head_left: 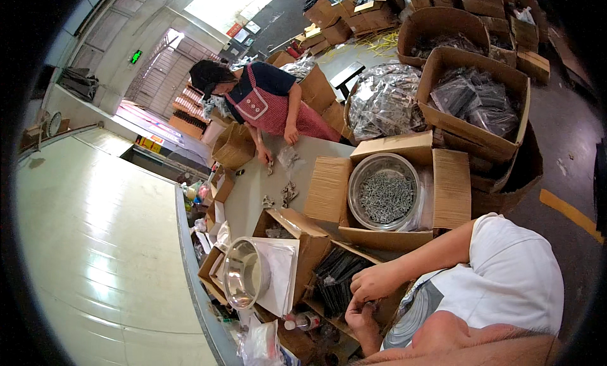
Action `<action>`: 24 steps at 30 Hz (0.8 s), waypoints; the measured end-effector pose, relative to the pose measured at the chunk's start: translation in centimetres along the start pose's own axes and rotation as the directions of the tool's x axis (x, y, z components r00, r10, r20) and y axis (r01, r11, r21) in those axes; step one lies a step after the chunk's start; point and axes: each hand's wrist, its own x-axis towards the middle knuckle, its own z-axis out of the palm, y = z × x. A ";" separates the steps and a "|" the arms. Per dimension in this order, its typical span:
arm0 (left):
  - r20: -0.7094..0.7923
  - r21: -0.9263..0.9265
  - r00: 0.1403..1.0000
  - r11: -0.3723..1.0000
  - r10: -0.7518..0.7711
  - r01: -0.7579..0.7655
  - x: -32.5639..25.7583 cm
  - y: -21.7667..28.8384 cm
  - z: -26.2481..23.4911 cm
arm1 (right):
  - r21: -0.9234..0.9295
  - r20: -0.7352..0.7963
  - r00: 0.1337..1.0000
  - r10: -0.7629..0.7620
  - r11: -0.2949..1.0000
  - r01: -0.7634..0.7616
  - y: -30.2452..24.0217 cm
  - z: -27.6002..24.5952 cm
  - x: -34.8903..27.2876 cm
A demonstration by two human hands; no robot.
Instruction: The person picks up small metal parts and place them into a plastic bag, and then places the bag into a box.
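My right hand (377, 282) reaches in from the white sleeve with its fingers bent together. Just below it is my left hand (363, 327), fingers curled close to the right ones. The two hands almost meet in front of my shirt; anything between the fingertips is too small or hidden to name. Beside them stands an open carton of black flat pieces (336, 272), some in clear plastic. Beyond my right forearm, a steel bowl (354, 208) full of small grey screws (387, 196) sits in an open cardboard box (452, 188).
A shiny steel bowl (243, 273) rests by white paper sheets (282, 277). A plastic bottle (305, 320) lies below. Across the grey table (250, 192), a co-worker in a red apron (269, 107) handles small metal parts. Cartons of bagged parts (474, 97) crowd the right.
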 end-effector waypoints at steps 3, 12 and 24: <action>-0.007 -0.014 0.999 0.999 0.046 -0.046 -0.8 2.4 1.6 | 0.023 -0.080 0.985 0.155 0.988 -0.154 -1.2 -1.0 -0.3; 0.170 0.443 0.950 0.841 0.260 -0.310 -0.2 2.1 -2.3 | 0.019 -0.054 0.994 0.100 0.995 -0.099 -0.2 -2.8 -2.2; 0.120 0.472 0.728 0.607 0.675 -0.640 -1.4 4.1 0.9 | -0.107 -0.226 0.974 0.018 0.993 -0.044 -2.6 -3.7 -1.9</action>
